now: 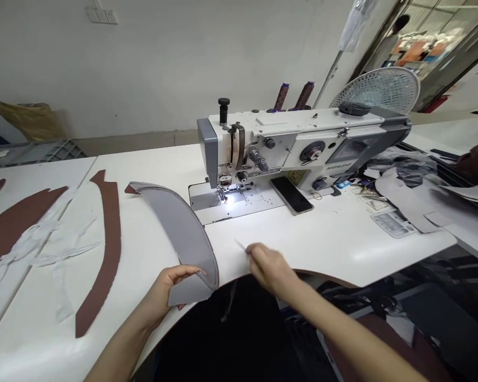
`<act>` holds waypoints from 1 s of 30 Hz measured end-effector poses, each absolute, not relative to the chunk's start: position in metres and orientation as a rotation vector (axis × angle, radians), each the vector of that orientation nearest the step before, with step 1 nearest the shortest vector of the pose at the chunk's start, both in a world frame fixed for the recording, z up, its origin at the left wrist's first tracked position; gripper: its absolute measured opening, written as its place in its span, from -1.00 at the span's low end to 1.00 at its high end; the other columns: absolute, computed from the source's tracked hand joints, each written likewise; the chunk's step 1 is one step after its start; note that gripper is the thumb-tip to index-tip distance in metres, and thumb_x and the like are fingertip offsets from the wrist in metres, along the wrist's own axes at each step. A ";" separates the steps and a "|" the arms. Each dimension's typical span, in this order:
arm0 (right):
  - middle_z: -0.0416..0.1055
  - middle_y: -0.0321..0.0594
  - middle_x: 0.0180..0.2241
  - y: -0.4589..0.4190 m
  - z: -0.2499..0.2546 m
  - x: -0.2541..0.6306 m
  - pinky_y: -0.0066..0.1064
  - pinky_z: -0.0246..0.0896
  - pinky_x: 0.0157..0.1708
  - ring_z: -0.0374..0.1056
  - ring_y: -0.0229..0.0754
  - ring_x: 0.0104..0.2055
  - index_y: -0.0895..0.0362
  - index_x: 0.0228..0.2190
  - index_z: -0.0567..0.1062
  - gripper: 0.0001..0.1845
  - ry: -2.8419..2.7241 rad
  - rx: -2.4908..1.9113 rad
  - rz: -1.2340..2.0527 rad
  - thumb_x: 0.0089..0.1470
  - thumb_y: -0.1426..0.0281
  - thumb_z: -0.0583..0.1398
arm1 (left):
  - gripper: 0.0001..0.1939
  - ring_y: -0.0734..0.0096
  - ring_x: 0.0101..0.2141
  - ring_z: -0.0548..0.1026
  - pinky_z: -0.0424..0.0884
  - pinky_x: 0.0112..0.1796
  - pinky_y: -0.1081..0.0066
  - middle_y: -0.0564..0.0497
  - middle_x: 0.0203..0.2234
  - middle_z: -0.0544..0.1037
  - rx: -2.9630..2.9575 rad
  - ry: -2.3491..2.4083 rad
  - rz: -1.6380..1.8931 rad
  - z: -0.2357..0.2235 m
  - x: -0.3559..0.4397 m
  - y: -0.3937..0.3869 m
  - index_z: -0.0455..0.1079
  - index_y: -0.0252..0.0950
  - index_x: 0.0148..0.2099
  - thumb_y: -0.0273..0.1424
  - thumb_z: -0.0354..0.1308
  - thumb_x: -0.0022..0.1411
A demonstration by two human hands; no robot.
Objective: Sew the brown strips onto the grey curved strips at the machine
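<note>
My left hand (163,292) grips the near end of a curved grey fabric panel (175,217), thumb on top. That end is folded over, and brown material shows along the panel's edge and at its far tip. The rest of the panel lies on the white table, left of the sewing machine (295,154). My right hand (269,268) is closed over the table's front edge, apart from the panel. A thin, pale, pointed thing (240,244) sticks out of its fingers, too blurred to name. The machine's lamp lights its needle area.
A curved brown strip (110,233) and a wider brown piece (24,223) lie left, with white scraps (59,254) between. A phone (292,195) rests by the machine. White cut pieces (406,201) and small tools lie right. A fan (378,90) stands behind; a person (390,42) is beyond.
</note>
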State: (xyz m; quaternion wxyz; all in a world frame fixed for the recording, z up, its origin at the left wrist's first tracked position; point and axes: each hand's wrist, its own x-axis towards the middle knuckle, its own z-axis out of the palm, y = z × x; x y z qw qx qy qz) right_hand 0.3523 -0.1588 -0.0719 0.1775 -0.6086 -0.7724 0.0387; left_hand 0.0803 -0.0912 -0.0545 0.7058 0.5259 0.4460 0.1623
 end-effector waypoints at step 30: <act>0.49 -0.19 -0.46 -0.207 -0.076 0.275 -0.46 0.26 -0.44 0.38 -0.23 -0.47 0.19 -0.12 0.55 -0.69 -1.544 -1.275 0.534 0.21 0.26 0.19 | -0.82 0.35 -0.31 0.53 0.42 -0.22 0.46 -0.03 -0.34 0.62 1.083 0.823 0.478 -0.058 0.095 -0.118 0.59 -0.25 -0.25 -0.31 0.32 0.08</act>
